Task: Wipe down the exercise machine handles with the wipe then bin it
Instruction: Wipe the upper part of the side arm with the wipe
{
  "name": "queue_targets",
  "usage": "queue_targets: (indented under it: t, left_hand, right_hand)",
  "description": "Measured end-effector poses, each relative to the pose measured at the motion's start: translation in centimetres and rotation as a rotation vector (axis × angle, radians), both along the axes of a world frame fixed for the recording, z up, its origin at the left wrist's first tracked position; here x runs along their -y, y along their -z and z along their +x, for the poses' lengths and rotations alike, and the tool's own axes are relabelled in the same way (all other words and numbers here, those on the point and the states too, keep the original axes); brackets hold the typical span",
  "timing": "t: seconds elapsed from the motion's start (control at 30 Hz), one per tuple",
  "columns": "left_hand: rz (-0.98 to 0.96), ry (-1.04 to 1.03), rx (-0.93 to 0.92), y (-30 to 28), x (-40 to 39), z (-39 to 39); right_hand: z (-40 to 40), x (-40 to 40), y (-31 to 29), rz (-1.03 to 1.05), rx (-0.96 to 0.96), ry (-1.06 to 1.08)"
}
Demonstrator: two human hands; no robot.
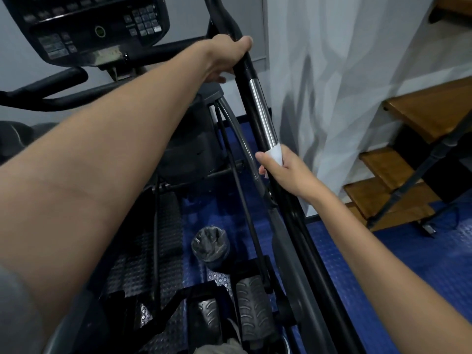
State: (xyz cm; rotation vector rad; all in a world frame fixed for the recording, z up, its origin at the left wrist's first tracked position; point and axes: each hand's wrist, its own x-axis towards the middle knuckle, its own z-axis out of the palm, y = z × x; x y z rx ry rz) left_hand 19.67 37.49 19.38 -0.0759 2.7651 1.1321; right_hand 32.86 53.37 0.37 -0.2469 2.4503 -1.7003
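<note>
The machine's right handle (260, 108) is a long black bar with a chrome section, running from the upper middle down to the right. My left hand (224, 57) grips its black upper part. My right hand (283, 169) is curled round the bar just below the chrome section, holding a white wipe (275, 153) wrapped against it. Only the wipe's top edge shows above my fingers. A small bin (210, 245) lined with a dark bag stands on the blue floor between the machine's rails. The left handle (48, 88) curves in at the left.
The black console (89, 26) with a keypad hangs at the upper left. Ribbed pedals (252, 307) and treaded plates lie below. A white curtain (344, 85) hangs close on the right, with wooden stair treads (421, 116) beyond it.
</note>
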Motion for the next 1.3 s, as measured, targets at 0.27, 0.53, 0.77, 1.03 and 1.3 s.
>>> queue_targets:
  t: [0.27, 0.53, 0.77, 1.03, 1.3]
  left_hand:
    - [0.011, -0.041, -0.016, -0.7, -0.6, 0.8]
    - [0.027, -0.022, -0.014, -1.1, -0.1, 0.7]
    - [0.004, 0.009, 0.009, -1.1, 0.2, 0.5]
    - [0.013, -0.058, 0.042, -0.9, -0.3, 0.6]
    - [-0.02, -0.042, 0.048, -1.6, -0.6, 1.4]
  right_hand:
    - [-6.4, 3.4, -5.3, 0.077, -0.096, 0.151]
    - [-0.8, 1.5, -1.7, 0.127, 0.04, 0.133]
    - [-0.8, 1.5, -2.9, 0.209, -0.021, 0.12]
    - [-7.3, 3.7, -7.1, 0.113, -0.109, 0.161]
    - [1.4, 0.5, -0.9, 0.139, 0.007, 0.084]
